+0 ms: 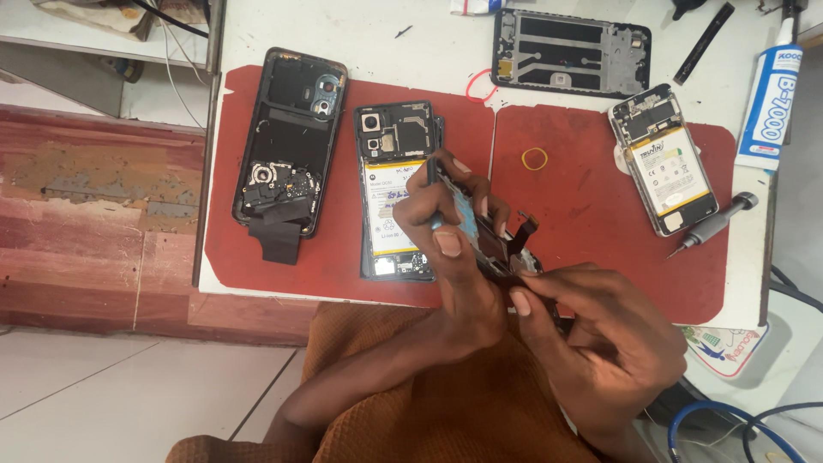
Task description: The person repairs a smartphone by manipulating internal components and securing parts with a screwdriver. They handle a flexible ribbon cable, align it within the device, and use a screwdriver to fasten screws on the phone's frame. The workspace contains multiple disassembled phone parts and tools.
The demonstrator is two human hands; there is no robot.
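Hands at centre, both on 1 part: left hand (446,231) clamped on the upper end of a phone screen assembly (480,231), thumb on its near face, fingers wrapped behind. Right hand (591,330) pinches its lower end, grip closed on the edge near the orange flex cable (525,227). Assembly is held tilted above the red mat (600,197), partly over the opened phone (394,206) with its battery exposed. Step looks like checking or working the loose screen. Next move likely calls for steady hold and care with the flex. Black back cover (287,141) lies left, second opened phone (664,171) and screwdriver (716,223) right on the bench (429,43).
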